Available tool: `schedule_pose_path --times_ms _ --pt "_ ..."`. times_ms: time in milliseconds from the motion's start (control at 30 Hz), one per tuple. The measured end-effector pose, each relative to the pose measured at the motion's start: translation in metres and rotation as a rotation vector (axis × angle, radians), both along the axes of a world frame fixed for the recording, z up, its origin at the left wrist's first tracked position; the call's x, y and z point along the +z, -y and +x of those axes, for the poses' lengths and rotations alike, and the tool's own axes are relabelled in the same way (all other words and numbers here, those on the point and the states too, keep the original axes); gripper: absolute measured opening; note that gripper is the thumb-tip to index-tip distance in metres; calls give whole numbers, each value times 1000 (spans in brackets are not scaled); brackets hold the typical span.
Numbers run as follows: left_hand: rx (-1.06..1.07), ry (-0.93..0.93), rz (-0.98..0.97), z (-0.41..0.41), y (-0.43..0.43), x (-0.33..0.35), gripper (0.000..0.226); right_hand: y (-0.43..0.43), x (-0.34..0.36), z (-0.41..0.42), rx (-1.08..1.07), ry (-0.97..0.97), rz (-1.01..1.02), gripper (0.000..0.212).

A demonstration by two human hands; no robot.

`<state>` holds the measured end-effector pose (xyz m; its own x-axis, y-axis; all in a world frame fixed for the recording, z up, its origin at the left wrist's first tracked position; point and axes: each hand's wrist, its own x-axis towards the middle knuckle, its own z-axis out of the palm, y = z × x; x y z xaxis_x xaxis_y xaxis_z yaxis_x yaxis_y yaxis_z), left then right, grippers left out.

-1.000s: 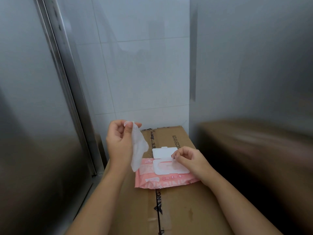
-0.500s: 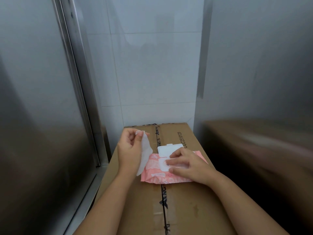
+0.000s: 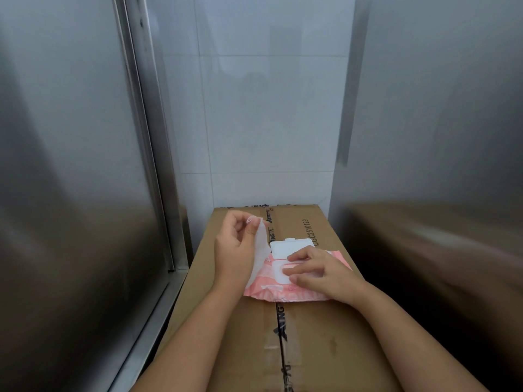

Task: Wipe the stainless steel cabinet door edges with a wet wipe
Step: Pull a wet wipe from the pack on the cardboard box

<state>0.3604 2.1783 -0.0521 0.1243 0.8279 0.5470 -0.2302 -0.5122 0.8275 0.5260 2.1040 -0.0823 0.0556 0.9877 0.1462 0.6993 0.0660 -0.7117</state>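
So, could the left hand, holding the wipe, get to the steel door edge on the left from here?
Probably yes. The left hand holds the wet wipe above the cardboard box, and nothing stands between it and the door edge.

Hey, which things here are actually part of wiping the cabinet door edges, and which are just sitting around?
For the job: wet wipe in left hand; steel door edge; wipes pack under right hand.
Just there: cardboard box; tiled wall.
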Motion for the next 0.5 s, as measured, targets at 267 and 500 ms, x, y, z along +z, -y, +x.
schedule_pose_path --times_ms 267,500 --pt "-99 186 23 -11 33 35 14 18 44 -25 -9 -121 248 34" --pt "-331 310 22 -40 74 68 17 43 80 -74 143 -215 385 26"
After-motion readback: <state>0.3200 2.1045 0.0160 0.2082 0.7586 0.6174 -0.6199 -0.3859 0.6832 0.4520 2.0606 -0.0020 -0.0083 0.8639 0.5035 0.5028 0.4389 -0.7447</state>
